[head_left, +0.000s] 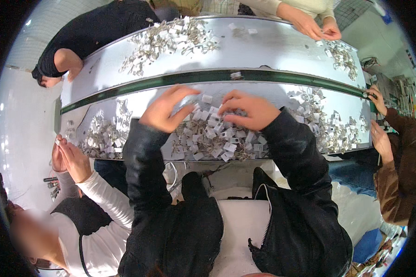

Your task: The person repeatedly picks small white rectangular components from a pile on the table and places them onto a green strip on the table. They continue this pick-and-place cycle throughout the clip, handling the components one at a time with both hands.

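Observation:
In front of me a heap of small white plastic pieces with thin metallic strands [212,131] is spread on the white table [282,98]. Above the heap's left side is my left hand [168,110], slightly blurred, its thumb and fingers apart with nothing visible between them. My right hand [250,111] is over the top of the heap. Its curved fingertips reach the uppermost pieces, with a gap between thumb and fingers; whether they touch a piece I cannot tell. A single white piece [207,99] lies between the hands, just beyond the heap.
A dark green channel [171,81] crosses the table, with a white piece [235,75] in it. More heaps lie left [107,134], right [326,122] and across [173,39]. Co-workers surround the table; nearby are a left co-worker's hands [71,157] and a right co-worker's hand [381,141].

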Action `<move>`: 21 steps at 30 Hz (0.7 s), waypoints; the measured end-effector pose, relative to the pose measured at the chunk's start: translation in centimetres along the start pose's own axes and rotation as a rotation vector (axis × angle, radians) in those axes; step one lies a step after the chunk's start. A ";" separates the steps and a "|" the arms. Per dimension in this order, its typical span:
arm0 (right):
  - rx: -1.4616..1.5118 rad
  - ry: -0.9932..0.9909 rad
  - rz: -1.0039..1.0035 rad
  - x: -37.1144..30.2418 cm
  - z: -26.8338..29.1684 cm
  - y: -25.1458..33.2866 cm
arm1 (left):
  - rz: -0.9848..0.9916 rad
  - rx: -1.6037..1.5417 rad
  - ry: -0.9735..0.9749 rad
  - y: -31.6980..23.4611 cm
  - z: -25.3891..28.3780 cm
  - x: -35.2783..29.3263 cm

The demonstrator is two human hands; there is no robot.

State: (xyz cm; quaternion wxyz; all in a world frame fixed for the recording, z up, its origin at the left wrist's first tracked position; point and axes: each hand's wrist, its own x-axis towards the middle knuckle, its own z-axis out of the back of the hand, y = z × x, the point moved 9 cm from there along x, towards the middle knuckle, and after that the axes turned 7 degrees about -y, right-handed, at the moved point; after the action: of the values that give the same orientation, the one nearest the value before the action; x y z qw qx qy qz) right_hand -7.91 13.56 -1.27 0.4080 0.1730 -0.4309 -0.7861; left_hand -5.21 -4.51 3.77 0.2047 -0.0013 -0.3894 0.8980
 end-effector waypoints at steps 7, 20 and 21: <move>0.101 0.059 -0.213 -0.9 2.8 -0.6 | 0.263 0.194 0.290 3.9 -5.6 4.6; -0.087 -0.024 -0.407 1.1 1.6 -5.9 | 0.125 -0.177 0.020 4.3 -10.0 7.7; -0.021 -0.173 -0.366 0.9 2.6 -5.7 | 0.085 -0.220 0.026 3.7 -10.1 7.8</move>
State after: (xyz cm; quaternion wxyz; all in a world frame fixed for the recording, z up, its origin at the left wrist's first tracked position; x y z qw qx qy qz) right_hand -12.93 15.92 -4.41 0.2214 0.1757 -0.4174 -0.8636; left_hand -12.09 3.15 -4.59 0.1702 -0.0517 -0.4827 0.8575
